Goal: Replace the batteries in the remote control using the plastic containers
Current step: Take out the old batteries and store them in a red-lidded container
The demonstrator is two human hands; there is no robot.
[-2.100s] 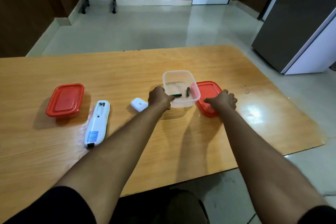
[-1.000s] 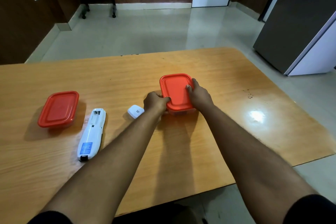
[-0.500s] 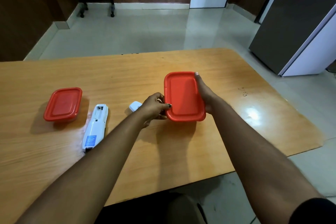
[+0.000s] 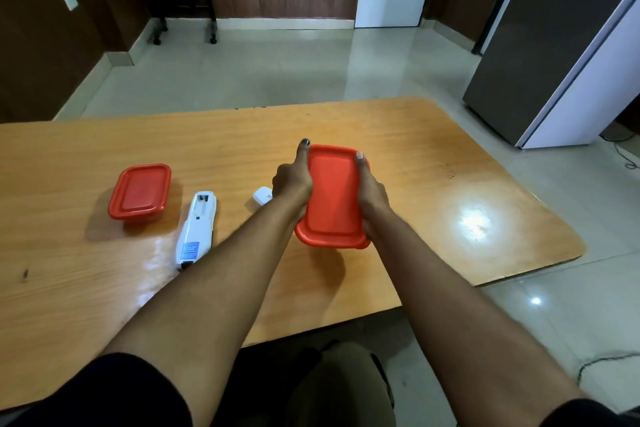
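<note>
I hold a red-lidded plastic container (image 4: 331, 198) above the wooden table (image 4: 433, 191), lid facing me. My left hand (image 4: 292, 180) grips its left side and my right hand (image 4: 370, 191) grips its right side, both thumbs along the lid's edges. The container's contents are hidden under the lid. The white remote control (image 4: 196, 230) lies face down on the table to the left, its battery bay uncovered at the far end. Its small white battery cover (image 4: 261, 196) lies just left of my left wrist, partly hidden. A second closed red-lidded container (image 4: 140, 191) sits at far left.
The table's right edge curves off near a bright light reflection (image 4: 472, 224). A grey and white fridge (image 4: 561, 45) stands on the tiled floor at right. My knee shows below the table's near edge.
The red lid went onto the clear container holding the batteries. Both hands then lifted the closed container off the table and drew it toward me, with the left hand closing onto its side.
</note>
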